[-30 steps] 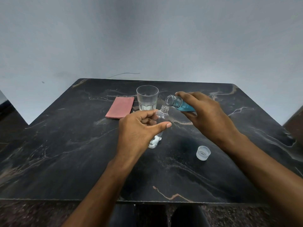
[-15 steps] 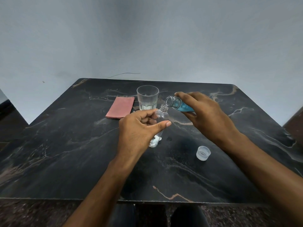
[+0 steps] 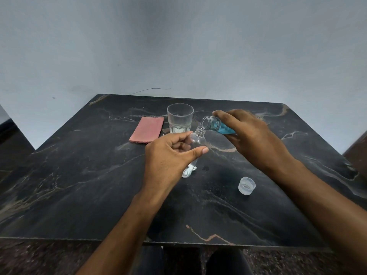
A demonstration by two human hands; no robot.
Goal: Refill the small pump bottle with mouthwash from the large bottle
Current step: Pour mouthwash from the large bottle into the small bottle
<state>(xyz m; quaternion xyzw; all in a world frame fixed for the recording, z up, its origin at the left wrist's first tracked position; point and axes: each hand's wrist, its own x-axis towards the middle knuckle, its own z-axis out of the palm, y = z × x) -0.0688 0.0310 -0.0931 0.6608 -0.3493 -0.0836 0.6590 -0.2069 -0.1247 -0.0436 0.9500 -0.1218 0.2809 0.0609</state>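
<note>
My left hand (image 3: 168, 155) grips small bottle (image 3: 195, 141), clear, uncapped, tilted, just in front of glass (image 3: 180, 118). My right hand (image 3: 252, 135) holds large bottle (image 3: 215, 126), blue liquid inside, mouth just above small neck.

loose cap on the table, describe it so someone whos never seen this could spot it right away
On the dark marble table, look near the front right, below the right hand. The loose cap lies there alone, open side up, touching nothing. It is small, round and translucent white, unlike the tall drinking glass and flat pink cloth farther back.
</note>
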